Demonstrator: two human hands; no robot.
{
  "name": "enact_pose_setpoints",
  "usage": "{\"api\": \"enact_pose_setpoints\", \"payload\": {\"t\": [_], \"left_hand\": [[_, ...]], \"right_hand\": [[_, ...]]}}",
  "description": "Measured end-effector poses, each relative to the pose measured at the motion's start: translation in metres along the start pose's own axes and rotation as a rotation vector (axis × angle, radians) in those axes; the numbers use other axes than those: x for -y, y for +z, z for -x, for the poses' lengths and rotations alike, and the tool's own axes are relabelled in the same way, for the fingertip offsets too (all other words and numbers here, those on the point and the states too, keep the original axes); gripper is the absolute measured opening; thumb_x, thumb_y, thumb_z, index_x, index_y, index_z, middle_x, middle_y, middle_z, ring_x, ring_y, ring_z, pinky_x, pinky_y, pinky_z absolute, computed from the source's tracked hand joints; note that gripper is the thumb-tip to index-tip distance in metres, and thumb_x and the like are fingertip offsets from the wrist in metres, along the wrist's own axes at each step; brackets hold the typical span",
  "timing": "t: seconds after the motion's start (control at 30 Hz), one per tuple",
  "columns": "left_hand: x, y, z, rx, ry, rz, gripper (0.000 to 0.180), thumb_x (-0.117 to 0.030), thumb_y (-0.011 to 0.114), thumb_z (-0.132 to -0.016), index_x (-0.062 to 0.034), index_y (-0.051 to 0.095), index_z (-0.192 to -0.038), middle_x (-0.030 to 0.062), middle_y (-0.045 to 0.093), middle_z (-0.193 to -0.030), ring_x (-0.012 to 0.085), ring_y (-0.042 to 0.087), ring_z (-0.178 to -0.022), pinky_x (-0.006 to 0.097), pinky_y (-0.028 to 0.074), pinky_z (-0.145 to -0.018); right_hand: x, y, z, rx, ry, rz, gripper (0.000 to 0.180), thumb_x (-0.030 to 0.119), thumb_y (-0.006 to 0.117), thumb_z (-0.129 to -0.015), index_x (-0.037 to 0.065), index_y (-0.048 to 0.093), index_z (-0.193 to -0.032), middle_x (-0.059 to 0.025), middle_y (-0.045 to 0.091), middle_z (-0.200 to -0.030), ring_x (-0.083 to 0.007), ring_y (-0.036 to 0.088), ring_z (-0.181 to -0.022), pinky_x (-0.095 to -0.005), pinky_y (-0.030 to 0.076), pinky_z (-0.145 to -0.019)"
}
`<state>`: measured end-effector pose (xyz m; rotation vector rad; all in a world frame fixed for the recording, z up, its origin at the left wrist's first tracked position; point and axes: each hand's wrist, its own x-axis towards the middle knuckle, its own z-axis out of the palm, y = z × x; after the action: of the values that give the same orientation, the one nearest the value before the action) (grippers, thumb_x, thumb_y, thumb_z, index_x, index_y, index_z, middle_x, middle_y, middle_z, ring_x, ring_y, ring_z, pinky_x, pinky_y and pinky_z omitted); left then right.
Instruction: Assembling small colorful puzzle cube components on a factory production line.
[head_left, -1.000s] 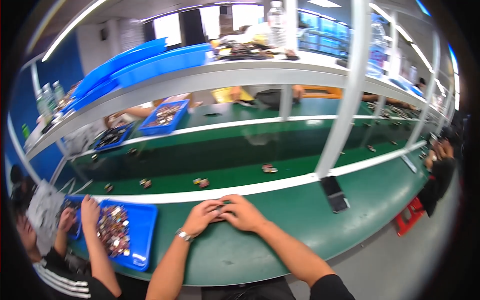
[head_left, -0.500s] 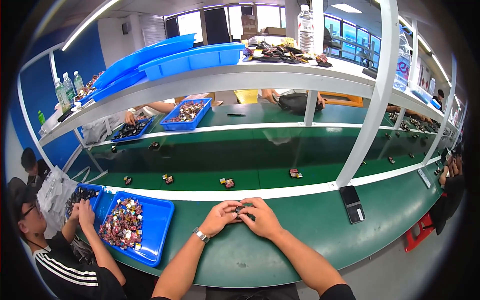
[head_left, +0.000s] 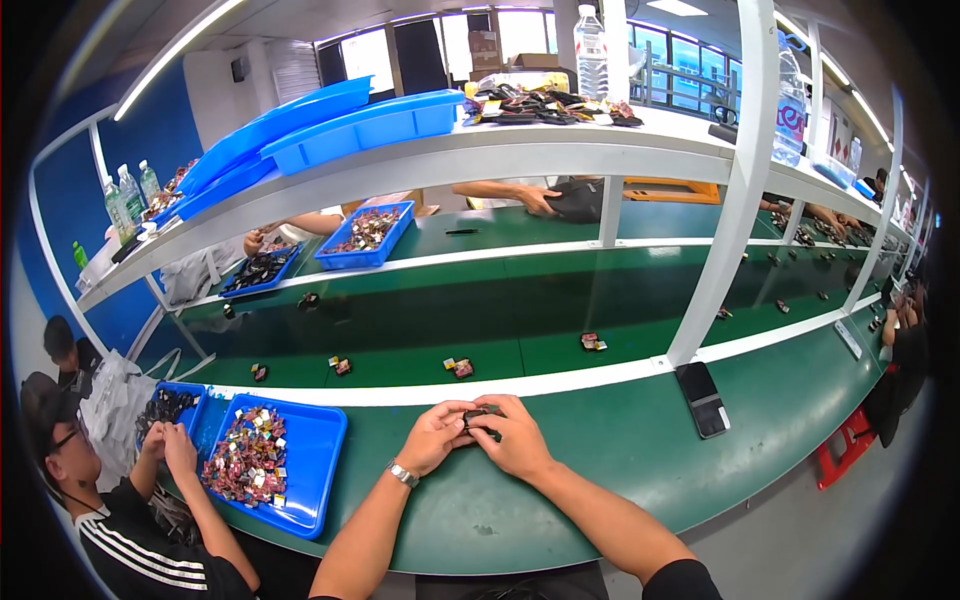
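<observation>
My left hand (head_left: 434, 438) and my right hand (head_left: 516, 440) meet above the green worktable (head_left: 480, 530). Between the fingertips of both hands is a small black piece (head_left: 484, 422), mostly covered by fingers, so its exact kind cannot be made out. Both hands are closed around it, the right fingers bent over its top. Just beyond them, on the sunken green strip, lie small dark pieces with red and white parts, one of them (head_left: 460, 368) nearest my left hand and another (head_left: 593, 342) farther right.
To the left, a blue tray (head_left: 325, 470) holds many small reddish pieces; a co-worker (head_left: 120, 520) handles something beside it. A black phone-like device (head_left: 703, 400) lies to the right by a white post (head_left: 735, 190). A white shelf (head_left: 540, 150) with blue trays spans overhead.
The view has shifted slightly. My fingers have moved a little around the black piece, which shows more now. Across the table, another person's arm reaches farther over beside a black bag.
</observation>
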<state>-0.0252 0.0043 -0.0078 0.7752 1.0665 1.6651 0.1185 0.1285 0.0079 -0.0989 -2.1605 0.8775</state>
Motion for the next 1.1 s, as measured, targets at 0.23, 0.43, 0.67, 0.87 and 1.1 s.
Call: {"api": "enact_pose_setpoints", "payload": {"t": [0.23,0.43,0.67,0.87,1.1], "left_hand": [[0.001,0.0,0.001,0.01,0.024,-0.021,0.028,-0.009,0.053,-0.099,-0.0034,0.051,-0.126,0.0118,0.061,-0.125,0.0193,0.06,-0.114,0.035,0.052,-0.095],[0.007,-0.002,0.002,-0.019,0.035,-0.018,0.027,-0.008,0.053,-0.099,-0.0041,0.052,-0.125,0.011,0.061,-0.124,0.0181,0.062,-0.11,0.033,0.053,-0.094],[0.01,-0.001,-0.002,-0.038,0.165,0.094,0.026,-0.008,0.058,-0.096,-0.0033,0.052,-0.12,0.0128,0.062,-0.12,0.0213,0.062,-0.111,0.037,0.053,-0.093],[0.011,-0.004,-0.001,0.009,0.18,0.123,0.026,-0.008,0.058,-0.097,-0.0028,0.051,-0.121,0.0152,0.059,-0.128,0.0226,0.06,-0.115,0.04,0.051,-0.098],[0.012,0.002,-0.001,0.001,0.139,0.113,0.028,-0.008,0.061,-0.095,-0.0039,0.051,-0.12,0.0166,0.056,-0.133,0.0237,0.059,-0.117,0.042,0.05,-0.098]], "right_hand": [[0.002,-0.001,0.0,0.02,0.026,-0.005,0.015,0.006,0.073,-0.078,0.006,0.073,-0.093,-0.0079,0.062,-0.117,-0.0271,0.057,-0.109,-0.036,0.052,-0.088],[0.002,0.009,0.004,-0.013,0.081,-0.057,0.016,0.006,0.072,-0.078,0.007,0.073,-0.094,-0.0082,0.061,-0.118,-0.0279,0.055,-0.112,-0.0366,0.051,-0.091],[0.018,-0.001,-0.01,-0.05,-0.132,0.084,0.022,0.003,0.074,-0.073,0.007,0.073,-0.095,-0.0101,0.06,-0.12,-0.0305,0.054,-0.115,-0.0391,0.048,-0.095],[0.014,0.004,-0.006,-0.095,-0.083,0.077,0.023,0.002,0.075,-0.071,0.008,0.073,-0.094,-0.0095,0.06,-0.121,-0.0303,0.054,-0.115,-0.0397,0.048,-0.094],[0.008,0.007,-0.003,-0.103,-0.036,0.034,0.02,0.003,0.074,-0.073,0.008,0.073,-0.093,-0.0084,0.06,-0.123,-0.0299,0.053,-0.117,-0.0388,0.048,-0.094]]}}
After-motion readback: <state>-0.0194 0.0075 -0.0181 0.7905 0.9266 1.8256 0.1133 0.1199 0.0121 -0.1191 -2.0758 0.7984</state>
